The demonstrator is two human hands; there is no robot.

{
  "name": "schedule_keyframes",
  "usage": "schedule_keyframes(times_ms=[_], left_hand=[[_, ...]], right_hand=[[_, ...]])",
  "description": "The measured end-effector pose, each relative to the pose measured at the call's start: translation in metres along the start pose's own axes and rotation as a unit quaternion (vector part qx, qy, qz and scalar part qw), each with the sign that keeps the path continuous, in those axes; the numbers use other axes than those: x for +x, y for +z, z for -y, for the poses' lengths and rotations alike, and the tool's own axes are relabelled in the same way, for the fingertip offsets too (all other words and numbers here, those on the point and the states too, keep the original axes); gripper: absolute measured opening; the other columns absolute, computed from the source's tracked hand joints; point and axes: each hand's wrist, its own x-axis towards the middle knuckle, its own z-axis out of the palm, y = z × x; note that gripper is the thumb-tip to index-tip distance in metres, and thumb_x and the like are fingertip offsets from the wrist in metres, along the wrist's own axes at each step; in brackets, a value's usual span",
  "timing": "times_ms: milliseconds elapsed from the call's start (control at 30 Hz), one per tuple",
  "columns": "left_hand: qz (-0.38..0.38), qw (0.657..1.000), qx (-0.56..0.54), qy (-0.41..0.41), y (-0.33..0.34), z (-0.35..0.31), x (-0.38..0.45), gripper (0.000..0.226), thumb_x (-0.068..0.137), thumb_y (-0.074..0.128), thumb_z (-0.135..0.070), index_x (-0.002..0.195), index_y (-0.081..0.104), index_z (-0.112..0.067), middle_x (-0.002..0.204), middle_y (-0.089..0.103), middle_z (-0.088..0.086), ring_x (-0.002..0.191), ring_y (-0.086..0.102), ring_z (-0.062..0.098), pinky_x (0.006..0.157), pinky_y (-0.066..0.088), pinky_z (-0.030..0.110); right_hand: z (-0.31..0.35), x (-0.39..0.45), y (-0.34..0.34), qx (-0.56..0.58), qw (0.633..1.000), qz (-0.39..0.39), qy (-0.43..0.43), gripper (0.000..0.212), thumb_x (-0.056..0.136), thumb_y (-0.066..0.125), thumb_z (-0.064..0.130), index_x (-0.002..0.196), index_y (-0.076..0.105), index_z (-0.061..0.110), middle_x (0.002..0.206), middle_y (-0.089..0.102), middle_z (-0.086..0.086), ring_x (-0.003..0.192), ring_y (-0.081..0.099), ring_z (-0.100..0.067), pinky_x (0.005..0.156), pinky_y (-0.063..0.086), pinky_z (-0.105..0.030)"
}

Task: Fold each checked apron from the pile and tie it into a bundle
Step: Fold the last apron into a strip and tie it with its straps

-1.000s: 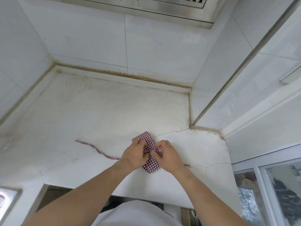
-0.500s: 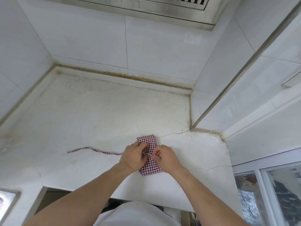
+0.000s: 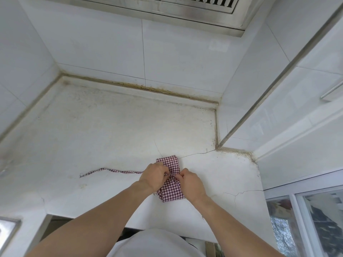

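Note:
A red-and-white checked apron (image 3: 171,190) lies folded into a small narrow bundle on the white countertop (image 3: 104,138), near its front edge. Its strap is cinched across the bundle's middle. My left hand (image 3: 154,175) pinches the strap at the knot from the left. From the right, my right hand (image 3: 191,182) pinches the strap at the same spot. One loose strap end (image 3: 109,170) trails left across the counter. The knot itself is mostly hidden by my fingers.
Tiled walls close the counter at the back and left, and a white cabinet side (image 3: 259,101) stands at the right. A range hood (image 3: 185,10) hangs overhead. A sink corner (image 3: 7,230) shows at the lower left; a window (image 3: 306,219) at the lower right.
The bundle turned more upright and the strap drew tight across its middle. The loose strap end on the left straightened and shortened. Both hands stayed at the knot.

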Motion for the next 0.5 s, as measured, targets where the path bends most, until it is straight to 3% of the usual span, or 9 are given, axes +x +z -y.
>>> schedule_keyframes(times_ms=[167,300,500], left_hand=[[0.005,0.998,-0.05,-0.044,0.006,0.005,-0.01,0.017,0.098,0.059,-0.031,0.099,0.051,-0.015,0.094,0.062,0.001,0.085,0.058,0.021,0.072,0.042,0.028],[0.024,0.995,-0.069,-0.073,0.008,0.016,-0.021,0.03,0.1,0.051,-0.045,0.095,0.042,-0.017,0.08,0.056,-0.001,0.071,0.051,0.018,0.064,0.041,0.032],[0.007,0.99,-0.118,-0.082,0.008,0.018,-0.023,0.026,0.101,0.053,-0.036,0.08,0.043,-0.024,0.068,0.053,-0.005,0.061,0.048,0.015,0.06,0.043,0.03]], right_hand=[[-0.005,0.005,-0.015,0.134,0.989,0.031,0.055,0.023,0.097,0.061,0.039,0.09,0.065,0.016,0.083,0.066,0.007,0.078,0.063,-0.011,0.066,0.048,-0.019],[-0.017,0.01,-0.027,0.128,0.99,0.035,0.057,0.028,0.093,0.066,0.039,0.08,0.065,0.015,0.079,0.065,0.005,0.074,0.06,-0.011,0.06,0.043,-0.018],[-0.025,0.008,-0.03,0.125,0.989,0.021,0.074,0.03,0.095,0.064,0.04,0.073,0.056,0.021,0.072,0.06,0.007,0.064,0.053,-0.006,0.054,0.038,-0.018]])
